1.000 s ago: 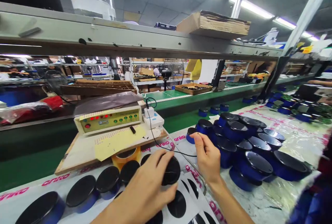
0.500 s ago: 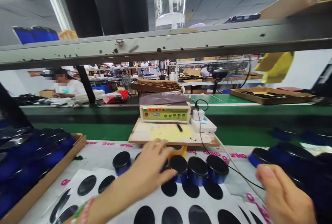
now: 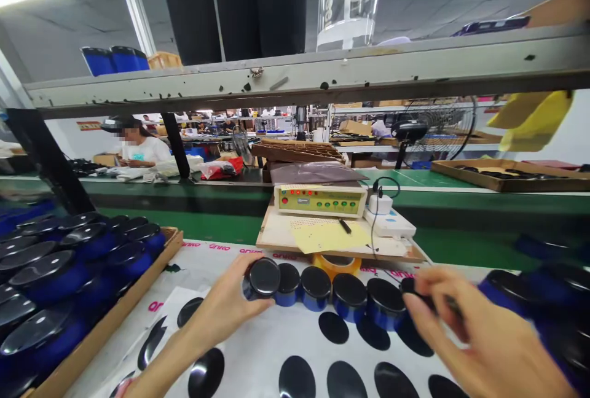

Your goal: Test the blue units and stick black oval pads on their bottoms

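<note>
One blue cup (image 3: 264, 277) sits clasped in my left hand (image 3: 228, 296), my right hand (image 3: 479, 327) curled, hold unclear, worktop (image 3: 200, 261) open leftward to the box (image 3: 124, 301) edge

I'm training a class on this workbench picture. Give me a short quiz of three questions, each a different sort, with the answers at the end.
1. Multiple choice: what is the left hand gripping?
A) a black fan
B) a round blue piece with a black top
C) a red bag

2. True or false: the amber ring lies on the far side of the row of blue pieces.

3. Short answer: what colour is the paper sheet lying on the board in front of the instrument box?

Key: 1. B; 2. True; 3. Yellow
</note>
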A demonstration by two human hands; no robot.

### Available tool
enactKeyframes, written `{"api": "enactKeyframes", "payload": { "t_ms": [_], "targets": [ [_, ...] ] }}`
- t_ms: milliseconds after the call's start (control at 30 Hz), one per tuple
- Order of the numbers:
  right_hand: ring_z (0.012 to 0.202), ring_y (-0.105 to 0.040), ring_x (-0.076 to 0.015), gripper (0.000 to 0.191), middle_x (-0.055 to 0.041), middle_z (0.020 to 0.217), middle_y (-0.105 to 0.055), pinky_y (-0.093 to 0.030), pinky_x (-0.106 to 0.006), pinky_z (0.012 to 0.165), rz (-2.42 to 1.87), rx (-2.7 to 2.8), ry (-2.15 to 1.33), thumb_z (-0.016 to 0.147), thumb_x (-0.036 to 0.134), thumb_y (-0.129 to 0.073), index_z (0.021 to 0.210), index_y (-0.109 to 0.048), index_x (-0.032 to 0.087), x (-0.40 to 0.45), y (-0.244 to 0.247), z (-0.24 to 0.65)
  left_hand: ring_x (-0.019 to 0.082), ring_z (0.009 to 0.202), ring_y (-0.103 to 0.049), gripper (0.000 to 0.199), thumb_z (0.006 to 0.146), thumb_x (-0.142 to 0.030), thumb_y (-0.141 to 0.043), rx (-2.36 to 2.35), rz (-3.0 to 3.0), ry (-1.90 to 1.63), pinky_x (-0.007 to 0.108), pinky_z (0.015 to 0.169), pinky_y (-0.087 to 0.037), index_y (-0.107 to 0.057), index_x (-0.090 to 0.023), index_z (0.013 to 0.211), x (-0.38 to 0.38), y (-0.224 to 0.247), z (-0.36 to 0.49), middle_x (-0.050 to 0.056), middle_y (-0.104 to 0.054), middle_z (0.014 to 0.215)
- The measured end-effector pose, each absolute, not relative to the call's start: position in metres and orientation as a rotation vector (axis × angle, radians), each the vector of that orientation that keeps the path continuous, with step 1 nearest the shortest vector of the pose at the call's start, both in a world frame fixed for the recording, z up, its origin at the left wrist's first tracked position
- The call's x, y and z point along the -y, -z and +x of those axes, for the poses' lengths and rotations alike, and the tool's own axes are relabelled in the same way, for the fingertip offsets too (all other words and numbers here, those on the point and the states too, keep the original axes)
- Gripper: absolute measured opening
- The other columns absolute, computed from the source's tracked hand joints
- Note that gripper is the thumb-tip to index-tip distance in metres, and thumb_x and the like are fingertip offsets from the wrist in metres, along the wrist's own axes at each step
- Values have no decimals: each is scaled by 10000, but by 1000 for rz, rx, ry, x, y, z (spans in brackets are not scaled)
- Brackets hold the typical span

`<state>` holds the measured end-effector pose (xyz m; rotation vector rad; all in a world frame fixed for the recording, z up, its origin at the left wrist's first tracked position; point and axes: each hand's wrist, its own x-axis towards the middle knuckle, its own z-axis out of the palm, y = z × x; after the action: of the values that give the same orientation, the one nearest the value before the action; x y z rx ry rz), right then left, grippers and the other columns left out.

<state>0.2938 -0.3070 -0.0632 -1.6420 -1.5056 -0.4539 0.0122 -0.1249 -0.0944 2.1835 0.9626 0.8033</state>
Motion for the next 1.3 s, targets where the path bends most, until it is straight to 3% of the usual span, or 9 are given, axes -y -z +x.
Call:
{"api": "enactKeyframes", "payload": {
  "t_ms": [167, 333, 433, 567, 767, 967, 1067, 1167, 1300],
  "targets": [
    [573, -521, -166, 46, 2, 703, -533, -378, -274, 503, -1714, 2058, 224, 892, 250, -442, 913, -429, 211, 259, 55, 247, 241, 1014, -606, 490, 705, -308, -685, -1035, 2095, -828, 418, 930, -462, -490, -211, 1145, 106, 107, 7, 59, -638, 1100],
    [815, -537, -245, 144, -81, 896, -571, -399, -360, 729, -1703, 2281, 70, 833, 285, -562, 870, -483, 171, 194, 73, 203, 248, 1036, -616, 535, 729, -341, -660, -1068, 2085, -856, 410, 922, -482, -454, -172, 1194, 86, 142, 0, 88, -643, 1107],
    [808, -546, -255, 165, -88, 878, -581, -400, -353, 705, -1681, 2310, -29, 775, 247, -619, 829, -487, 165, 168, 79, 189, 267, 1219, -487, 640, 733, -357, -665, -1055, 2154, -946, 450, 1028, -387, -392, -173, 1283, 92, 147, -1, 127, -517, 1302],
    [713, -530, -177, 146, -15, 792, -557, -388, -270, 606, -1606, 2284, -188, 823, 252, -561, 794, -429, 198, 171, 67, 186, 276, 1347, -293, 705, 697, -345, -723, -997, 2303, -1044, 493, 1126, -207, -406, -223, 1315, 115, 135, 4, 90, -405, 1412],
    [677, -441, -125, 153, 26, 792, -484, -377, -240, 606, -1473, 2126, -380, 887, 245, -447, 779, -342, 221, 202, 48, 173, 227, 1232, -482, 813, 766, -254, -642, -774, 2332, -979, 392, 1016, -436, -179, -245, 1434, 144, 124, 13, 83, -466, 1382],
    [620, -384, -131, 209, 38, 711, -431, -333, -264, 575, -1517, 1912, -336, 819, 204, -474, 712, -295, 223, 200, 61, 154, 237, 1176, -540, 815, 736, -157, -610, -760, 2419, -1143, 365, 959, -495, -192, -241, 1431, 151, 125, 10, 75, -554, 1288],
    [654, -436, -142, 116, 24, 743, -465, -366, -271, 605, -1458, 1921, -347, 840, 240, -486, 784, -388, 216, 198, 61, 154, 234, 1173, -540, 796, 730, -145, -612, -745, 2483, -1201, 355, 963, -490, -218, -250, 1414, 151, 121, 9, 72, -546, 1296],
    [705, -511, -147, 178, 3, 813, -521, -404, -267, 642, -1335, 1918, -319, 892, 349, -482, 982, -446, 201, 194, 47, 174, 238, 1117, -571, 642, 744, -249, -634, -949, 2345, -1310, 376, 963, -477, -349, -261, 1319, 140, 111, 1, 64, -562, 1250],
    [555, -487, -140, 221, 15, 680, -493, -357, -252, 524, -1483, 1702, 237, 910, 404, -419, 914, -471, 189, 192, 18, 224, 282, 1062, -577, 598, 734, -467, -623, -1451, 1972, -1332, 455, 916, -471, -387, -213, 1222, 97, 106, -23, 105, -555, 1178]
  ]
}}
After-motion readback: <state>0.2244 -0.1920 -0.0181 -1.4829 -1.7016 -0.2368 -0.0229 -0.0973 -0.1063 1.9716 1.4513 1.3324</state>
